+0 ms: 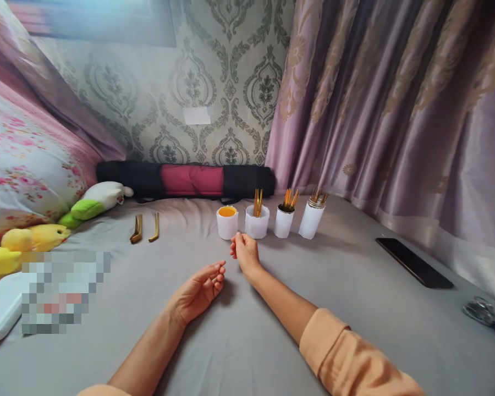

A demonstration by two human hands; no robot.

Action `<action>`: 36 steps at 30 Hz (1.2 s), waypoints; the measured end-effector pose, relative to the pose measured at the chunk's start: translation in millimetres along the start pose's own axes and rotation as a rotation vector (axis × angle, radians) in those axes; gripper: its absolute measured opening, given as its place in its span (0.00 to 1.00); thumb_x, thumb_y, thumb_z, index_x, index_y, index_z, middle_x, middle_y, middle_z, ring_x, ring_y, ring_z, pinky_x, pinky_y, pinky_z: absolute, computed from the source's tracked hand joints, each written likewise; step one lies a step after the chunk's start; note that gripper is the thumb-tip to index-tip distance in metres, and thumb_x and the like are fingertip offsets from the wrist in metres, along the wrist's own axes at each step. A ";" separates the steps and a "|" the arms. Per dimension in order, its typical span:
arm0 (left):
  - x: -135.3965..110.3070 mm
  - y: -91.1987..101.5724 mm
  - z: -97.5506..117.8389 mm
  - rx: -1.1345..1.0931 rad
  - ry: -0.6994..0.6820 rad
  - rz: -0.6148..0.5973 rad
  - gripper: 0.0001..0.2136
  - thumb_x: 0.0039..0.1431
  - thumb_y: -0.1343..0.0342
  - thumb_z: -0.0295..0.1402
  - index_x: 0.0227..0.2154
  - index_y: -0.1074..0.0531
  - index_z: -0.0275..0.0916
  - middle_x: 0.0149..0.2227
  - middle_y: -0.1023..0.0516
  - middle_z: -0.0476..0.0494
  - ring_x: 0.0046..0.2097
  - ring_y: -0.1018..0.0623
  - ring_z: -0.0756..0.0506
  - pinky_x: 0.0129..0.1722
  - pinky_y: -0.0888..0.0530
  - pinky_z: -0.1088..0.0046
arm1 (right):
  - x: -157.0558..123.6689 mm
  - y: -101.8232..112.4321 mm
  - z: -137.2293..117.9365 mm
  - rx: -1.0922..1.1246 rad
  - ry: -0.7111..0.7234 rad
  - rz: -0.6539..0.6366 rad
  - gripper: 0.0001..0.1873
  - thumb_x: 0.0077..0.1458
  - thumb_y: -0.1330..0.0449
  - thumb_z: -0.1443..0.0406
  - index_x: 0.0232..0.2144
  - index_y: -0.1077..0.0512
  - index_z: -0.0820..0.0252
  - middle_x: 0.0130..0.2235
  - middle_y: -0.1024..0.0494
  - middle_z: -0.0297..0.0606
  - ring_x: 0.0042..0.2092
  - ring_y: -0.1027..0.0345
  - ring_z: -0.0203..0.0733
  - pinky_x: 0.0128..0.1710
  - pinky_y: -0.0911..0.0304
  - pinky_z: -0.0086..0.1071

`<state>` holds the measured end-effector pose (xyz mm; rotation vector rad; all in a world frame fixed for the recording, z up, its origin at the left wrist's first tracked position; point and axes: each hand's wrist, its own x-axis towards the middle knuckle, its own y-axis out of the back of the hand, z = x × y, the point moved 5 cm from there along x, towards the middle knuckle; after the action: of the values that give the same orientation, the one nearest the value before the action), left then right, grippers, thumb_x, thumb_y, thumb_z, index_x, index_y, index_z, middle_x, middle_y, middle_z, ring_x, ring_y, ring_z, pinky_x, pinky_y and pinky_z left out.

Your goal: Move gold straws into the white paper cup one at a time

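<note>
My left hand hovers over the grey sheet, palm turned inward. Its fingers curl loosely, with a gap to the thumb and nothing visible between them. Further forward, my right hand is closed, just in front of a white-wrapped cup with a yellow-orange inside. Whether it touches the cup or pinches something small, I cannot tell. Thin gold sticks stand in a second white-wrapped cup, a third cup and a tilted-looking white-wrapped jar. Two groups of bent gold straws lie to the left.
A rolled black and maroon bag lies along the wall. Plush toys and a white object line the left side, near a blurred-out item. On the right are a black phone, metal keys or clips and a curtain.
</note>
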<state>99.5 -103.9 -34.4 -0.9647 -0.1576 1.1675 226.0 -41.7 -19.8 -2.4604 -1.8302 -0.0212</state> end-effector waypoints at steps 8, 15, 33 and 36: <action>1.8 -2.2 0.2 -0.014 0.016 0.004 0.09 0.50 0.45 0.22 0.36 0.30 0.30 0.28 0.28 0.45 0.26 0.28 0.55 0.25 0.29 0.82 | -1.9 0.5 15.0 -0.163 0.142 -0.070 0.20 0.51 0.54 0.50 0.24 0.34 0.59 0.20 0.31 0.32 0.19 0.36 0.33 0.16 0.44 0.25; 7.0 5.1 13.6 0.060 0.010 0.123 0.08 0.49 0.44 0.22 0.34 0.30 0.29 0.25 0.28 0.46 0.23 0.29 0.56 0.22 0.30 0.83 | -7.4 -0.3 11.7 -0.195 0.146 -0.091 0.20 0.52 0.54 0.51 0.24 0.34 0.59 0.20 0.31 0.32 0.19 0.37 0.33 0.17 0.44 0.25; 26.0 47.0 95.8 0.269 -0.185 0.381 0.05 0.46 0.43 0.23 0.28 0.31 0.31 0.24 0.29 0.46 0.22 0.29 0.55 0.20 0.31 0.83 | -9.2 -0.2 10.7 -0.206 0.072 -0.146 0.22 0.49 0.52 0.49 0.25 0.34 0.61 0.22 0.31 0.34 0.21 0.37 0.33 0.19 0.41 0.25; 30.6 57.8 107.4 0.316 -0.226 0.425 0.04 0.46 0.43 0.23 0.27 0.31 0.31 0.24 0.29 0.46 0.22 0.29 0.55 0.20 0.32 0.83 | -9.4 -0.9 9.7 -0.216 0.075 -0.152 0.22 0.49 0.52 0.48 0.26 0.34 0.62 0.22 0.31 0.35 0.21 0.37 0.33 0.18 0.41 0.25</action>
<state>11.3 -15.4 -21.1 -0.5971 0.0563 1.6368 222.1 -49.8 -30.0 -2.4073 -2.0765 -0.3318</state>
